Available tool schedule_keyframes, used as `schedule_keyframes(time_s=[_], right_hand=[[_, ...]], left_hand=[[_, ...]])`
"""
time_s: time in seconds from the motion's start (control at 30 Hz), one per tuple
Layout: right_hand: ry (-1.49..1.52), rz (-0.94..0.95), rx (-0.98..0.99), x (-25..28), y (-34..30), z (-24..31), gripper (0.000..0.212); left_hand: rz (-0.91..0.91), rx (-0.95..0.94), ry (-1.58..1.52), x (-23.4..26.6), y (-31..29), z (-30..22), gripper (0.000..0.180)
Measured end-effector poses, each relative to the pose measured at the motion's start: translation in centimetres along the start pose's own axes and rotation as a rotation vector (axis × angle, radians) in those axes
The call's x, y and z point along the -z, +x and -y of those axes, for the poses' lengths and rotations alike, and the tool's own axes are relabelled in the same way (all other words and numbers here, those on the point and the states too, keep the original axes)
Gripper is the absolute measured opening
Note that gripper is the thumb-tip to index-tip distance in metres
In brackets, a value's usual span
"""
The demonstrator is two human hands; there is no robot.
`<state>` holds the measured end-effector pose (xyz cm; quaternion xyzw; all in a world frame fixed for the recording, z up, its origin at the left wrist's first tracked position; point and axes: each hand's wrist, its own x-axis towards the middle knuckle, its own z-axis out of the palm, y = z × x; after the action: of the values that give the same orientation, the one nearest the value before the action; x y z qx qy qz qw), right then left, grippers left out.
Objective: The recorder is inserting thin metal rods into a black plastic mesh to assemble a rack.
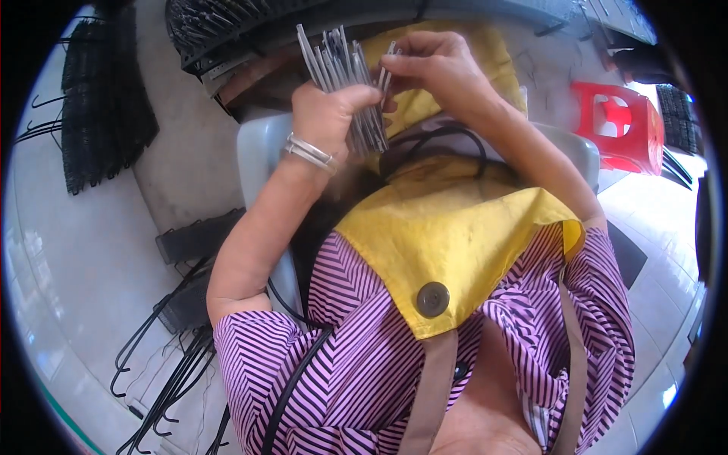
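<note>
My left hand point(324, 117) is wrapped round a bundle of thin grey metal rods point(340, 67), which stick out above and below the fist. Beside it, my right hand point(432, 64) pinches a couple of the same slim rods point(387, 67) between thumb and fingers, close to the bundle's right side. What the rods are exactly cannot be made out. Both hands are above a yellow apron point(447, 235) spread over my lap. A metal bangle point(309, 150) circles my left wrist.
Ahead stands a dark bin point(220, 64) heaped with more thin rods. Black hooked racks point(102, 98) lie on the floor at left, with long black hooks point(171, 379) nearer me. A red plastic stool point(622, 125) is at right. I sit on a pale chair point(262, 155).
</note>
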<state>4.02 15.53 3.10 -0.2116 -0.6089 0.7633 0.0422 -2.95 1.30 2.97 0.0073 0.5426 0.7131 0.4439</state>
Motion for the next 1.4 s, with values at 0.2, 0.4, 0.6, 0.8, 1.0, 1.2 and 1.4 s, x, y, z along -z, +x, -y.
schedule_keyframes(time_s=[0.2,0.4,0.6,0.8,1.0,1.2,1.4], right_hand=[[0.200,-0.148,0.095,0.8,1.5,1.9,0.013],[0.126,-0.223,0.317,1.6,5.8,5.0,0.018],[0.001,-0.235,0.579,0.3,8.8,6.4,0.004],[-0.212,-0.262,0.777,-0.3,10.7,5.7,0.003],[-0.367,-0.242,0.699,-1.0,10.6,5.7,0.006],[-0.551,-0.037,0.651,-1.2,11.8,7.1,0.007],[-1.061,-0.132,0.845,-2.8,12.5,8.1,0.017]], left_hand=[[-0.207,0.056,-0.119,1.2,0.4,0.1,0.011],[-0.113,0.071,-0.233,2.9,0.7,0.1,0.013],[-0.084,0.045,-0.297,3.8,1.1,0.4,0.012],[-0.097,0.088,-0.297,3.4,0.6,0.0,0.013],[-0.086,0.114,-0.327,3.3,0.6,0.2,0.016],[-0.047,0.125,-0.294,3.0,0.2,0.0,0.018],[-0.062,0.096,-0.250,3.0,0.4,0.0,0.020]])
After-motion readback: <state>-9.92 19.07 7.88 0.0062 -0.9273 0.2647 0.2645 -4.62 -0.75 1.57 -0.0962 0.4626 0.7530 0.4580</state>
